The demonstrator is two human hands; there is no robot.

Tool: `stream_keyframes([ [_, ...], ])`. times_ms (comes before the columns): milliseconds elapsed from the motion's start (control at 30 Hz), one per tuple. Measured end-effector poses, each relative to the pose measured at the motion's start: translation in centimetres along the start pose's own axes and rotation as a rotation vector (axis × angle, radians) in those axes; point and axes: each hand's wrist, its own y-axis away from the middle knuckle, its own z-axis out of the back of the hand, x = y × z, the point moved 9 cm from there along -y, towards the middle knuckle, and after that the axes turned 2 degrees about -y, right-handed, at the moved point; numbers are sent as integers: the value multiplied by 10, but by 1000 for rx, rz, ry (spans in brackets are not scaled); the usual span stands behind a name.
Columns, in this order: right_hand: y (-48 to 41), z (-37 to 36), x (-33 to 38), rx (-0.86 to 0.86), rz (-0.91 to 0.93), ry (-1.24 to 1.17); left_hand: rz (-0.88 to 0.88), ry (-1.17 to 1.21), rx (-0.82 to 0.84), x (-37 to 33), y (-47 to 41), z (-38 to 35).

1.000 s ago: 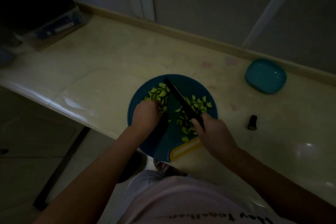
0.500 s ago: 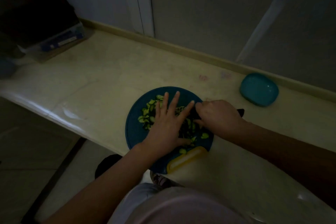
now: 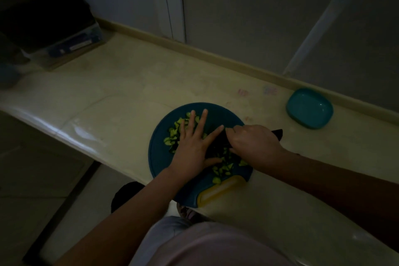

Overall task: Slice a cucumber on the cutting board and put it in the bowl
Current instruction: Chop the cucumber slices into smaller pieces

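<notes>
Chopped cucumber (image 3: 172, 136) sits on the cutting board (image 3: 159, 157); left hand (image 3: 192, 147) flat and spread over it, right hand (image 3: 252, 142) gripping the knife (image 3: 278, 133). I'd rake pieces onto the knife, staying clear of its edge. Bowl (image 3: 309, 108) is well apart from the board, beyond the right hand, so carry level.

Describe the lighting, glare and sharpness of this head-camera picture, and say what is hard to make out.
Head view: dim and underexposed throughout; a pale glare streak lies along the front edge of the countertop; the cucumber pieces stand out brightest; the black knife melts into shadow between the left hand and the right hand; the top-left corner is almost black.
</notes>
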Motion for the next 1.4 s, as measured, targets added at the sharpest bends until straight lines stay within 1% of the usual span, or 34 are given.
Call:
stream_keyframes([
  [67, 0, 0, -3, -18, -20, 0, -10, -24, -10, 4, 1, -3],
  [300, 6, 0, -11, 11, -54, -32, 10, -52, -90, 17, 0, -2],
  [400, 12, 10, -17, -33, -42, -49, 23, -94, -108, 23, -1, -2],
  [500, 18, 15, -25, -41, -44, -24, 26, -105, -121, 28, 0, -4],
  [733, 41, 20, -46, -60, -43, 11, 54, -146, -98, 44, 6, -13],
  [800, 48, 21, -54, -64, -78, -7, 82, -161, -71, 49, 7, -16],
  [900, 61, 18, -65, -74, -156, -62, 117, -146, -42, 55, 10, -21],
  [967, 70, 5, -80, 39, -299, -209, 118, -128, -78, 58, 12, -20],
  [1000, 75, 0, -87, 62, -371, -294, 111, -117, -107, 58, 13, -18],
  [1067, 87, -12, -102, 55, -510, -432, 72, -127, -161, 53, 12, -14],
  [1133, 100, -26, -114, 31, -621, -561, 23, -138, -179, 40, 7, -12],
  [1233, 120, -44, -124, -38, -790, -756, -77, -59, -158, 4, 4, -15],
  [1333, 131, -61, -124, -65, -869, -788, -257, 8, -58, -43, 10, -36],
  [1400, 135, -72, -122, -81, -906, -799, -380, -23, 1, -67, 15, -54],
])
